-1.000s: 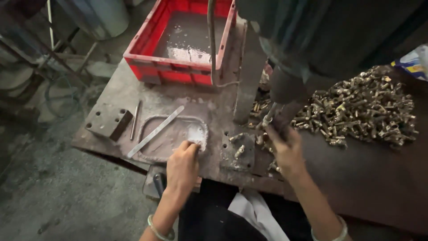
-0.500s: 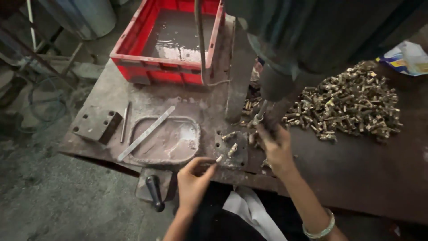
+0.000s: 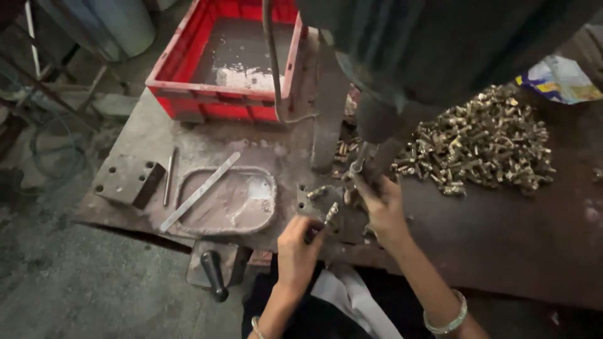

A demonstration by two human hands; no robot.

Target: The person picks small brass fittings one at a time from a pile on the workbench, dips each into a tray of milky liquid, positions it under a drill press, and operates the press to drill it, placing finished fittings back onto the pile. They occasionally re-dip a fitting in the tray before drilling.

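Head view: two bare hands work small brass fittings under a drill-press spindle.

Left hand (image 3: 296, 246) pinches a brass fitting (image 3: 331, 213), long axis tilted up and right toward the spindle (image 3: 357, 166). Right hand (image 3: 382, 204) grasps another piece at the fixture block (image 3: 312, 202) on the desk (image 3: 496, 251). Fingers so near the spindle risk being caught; a loose pinch could drop the fitting.

brass fitting (image 3: 331, 213) | small, tilted upright | pinched over drilled steel block (image 3: 314, 204)
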